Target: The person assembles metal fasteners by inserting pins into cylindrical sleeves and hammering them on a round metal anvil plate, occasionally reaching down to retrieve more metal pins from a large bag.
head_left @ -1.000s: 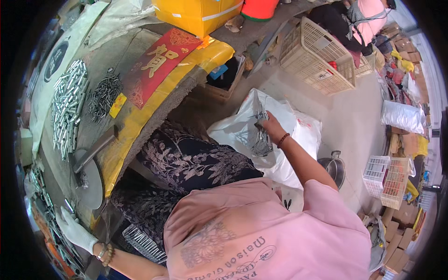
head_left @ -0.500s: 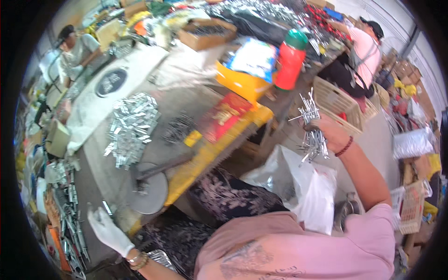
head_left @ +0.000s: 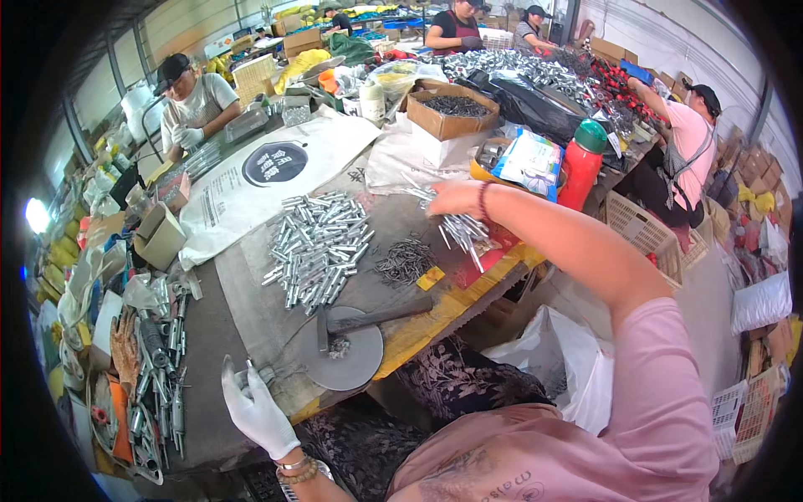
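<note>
Left hand: a white-gloved left hand (head_left: 253, 407) is held open, fingers spread, above the near edge of the table (head_left: 217, 351), gripping nothing.
Disc: a round metal disc (head_left: 345, 358) is laid at the near edge, a hammer (head_left: 372, 317) resting across it.
Right hand: a bare right hand (head_left: 456, 201) is closed on a bundle of metal pins (head_left: 462, 227) over the table's right edge.
Pile: metal tubes (head_left: 320, 244) are heaped at the table's middle.
</note>
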Demonstrator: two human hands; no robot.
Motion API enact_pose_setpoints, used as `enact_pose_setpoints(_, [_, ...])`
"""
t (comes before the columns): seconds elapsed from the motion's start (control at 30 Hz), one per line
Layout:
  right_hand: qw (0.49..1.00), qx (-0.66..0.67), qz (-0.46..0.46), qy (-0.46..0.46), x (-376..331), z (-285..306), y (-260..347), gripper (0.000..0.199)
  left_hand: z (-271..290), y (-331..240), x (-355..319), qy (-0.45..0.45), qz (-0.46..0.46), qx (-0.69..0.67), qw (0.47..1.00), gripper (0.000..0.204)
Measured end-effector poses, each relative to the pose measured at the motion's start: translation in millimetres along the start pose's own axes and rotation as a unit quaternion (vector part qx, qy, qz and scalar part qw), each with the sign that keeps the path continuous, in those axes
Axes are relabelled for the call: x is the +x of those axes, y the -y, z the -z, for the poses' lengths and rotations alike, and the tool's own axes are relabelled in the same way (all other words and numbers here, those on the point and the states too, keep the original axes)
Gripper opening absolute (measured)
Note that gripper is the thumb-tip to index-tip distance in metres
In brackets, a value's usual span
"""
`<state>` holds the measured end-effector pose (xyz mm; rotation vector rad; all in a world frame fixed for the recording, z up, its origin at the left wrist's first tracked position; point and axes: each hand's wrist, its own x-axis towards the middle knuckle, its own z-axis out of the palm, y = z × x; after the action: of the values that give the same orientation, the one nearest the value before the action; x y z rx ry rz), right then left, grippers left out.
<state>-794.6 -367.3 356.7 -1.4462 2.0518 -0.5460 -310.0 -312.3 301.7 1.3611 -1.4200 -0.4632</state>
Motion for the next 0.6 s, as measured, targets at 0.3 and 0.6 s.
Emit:
enact_pose_setpoints(0.3, [0.976,-0.18,-0.117,0.023,18,-29,39,0.054,9,4,-7,0.005,-0.016,0.038,0.999,0.04])
enact_pose_setpoints(0.6, [0.906,-0.114,0.253,-0.319,-120,-12,16,0.034,1,7,2,0.019,-0.025,0.109,0.994,0.043])
